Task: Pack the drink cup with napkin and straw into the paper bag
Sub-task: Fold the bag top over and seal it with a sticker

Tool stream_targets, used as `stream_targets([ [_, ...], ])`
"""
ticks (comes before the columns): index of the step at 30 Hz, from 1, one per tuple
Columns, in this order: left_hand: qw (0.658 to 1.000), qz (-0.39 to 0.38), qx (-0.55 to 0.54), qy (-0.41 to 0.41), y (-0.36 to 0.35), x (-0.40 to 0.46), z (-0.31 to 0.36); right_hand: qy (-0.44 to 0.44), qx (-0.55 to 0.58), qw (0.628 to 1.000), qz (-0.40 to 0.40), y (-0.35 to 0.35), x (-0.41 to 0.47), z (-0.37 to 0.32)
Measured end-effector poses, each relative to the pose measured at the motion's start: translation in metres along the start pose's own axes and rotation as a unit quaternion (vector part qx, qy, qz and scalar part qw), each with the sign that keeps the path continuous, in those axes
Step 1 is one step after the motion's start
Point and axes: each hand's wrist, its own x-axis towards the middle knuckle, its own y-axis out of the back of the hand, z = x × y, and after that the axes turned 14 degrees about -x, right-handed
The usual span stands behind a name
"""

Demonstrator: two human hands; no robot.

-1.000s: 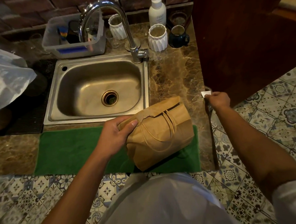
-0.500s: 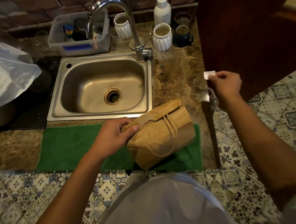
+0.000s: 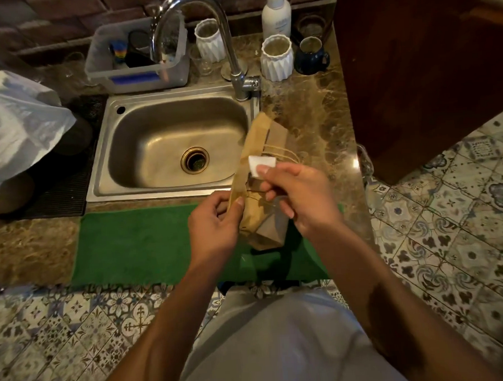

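brown kraft paper bag (image 3: 260, 216) looks light and crushable, its folded top pinched by the left hand (image 3: 214, 224) while the right hand (image 3: 298, 196) pinches a small white sticker (image 3: 262, 164), so that stiffer folded edge seems the best hold.

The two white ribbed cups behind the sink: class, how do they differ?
The left white ribbed cup stands behind the faucet, partly hidden; the right white ribbed cup stands clear, beside the dark blue mug. The right one sits nearer and looks larger. Both are upright, white and pleated.

Open above green mat (image 3: 136, 243) left of paper bag (image 3: 263, 218). Blocked behind by faucet (image 3: 207, 32), right by wooden cabinet (image 3: 412, 65).
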Motion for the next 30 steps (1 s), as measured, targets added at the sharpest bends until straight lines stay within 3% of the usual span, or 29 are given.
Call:
stream_targets([
  [7, 0.998, 0.026, -0.045, 0.038, -0.007, -0.016, -0.010, -0.080, -0.028, 0.996, 0.023, -0.008, 0.013, 0.018],
  [13, 0.996, 0.008, -0.080, 0.030, -0.011, -0.023, -0.009, -0.010, -0.146, 0.986, 0.079, -0.014, 0.016, 0.027],
  [20, 0.995, -0.016, -0.091, 0.030, -0.007, -0.023, -0.015, 0.040, -0.349, 0.931, 0.095, -0.006, 0.028, 0.035],
  [26, 0.988, -0.048, -0.132, 0.061, -0.007, -0.018, -0.010, 0.031, -0.433, 0.895, 0.102, -0.004, 0.039, 0.029],
  [30, 0.988, -0.050, -0.088, 0.114, -0.002, 0.000, -0.001, 0.049, -0.484, 0.868, 0.103, -0.005, 0.042, 0.022],
])
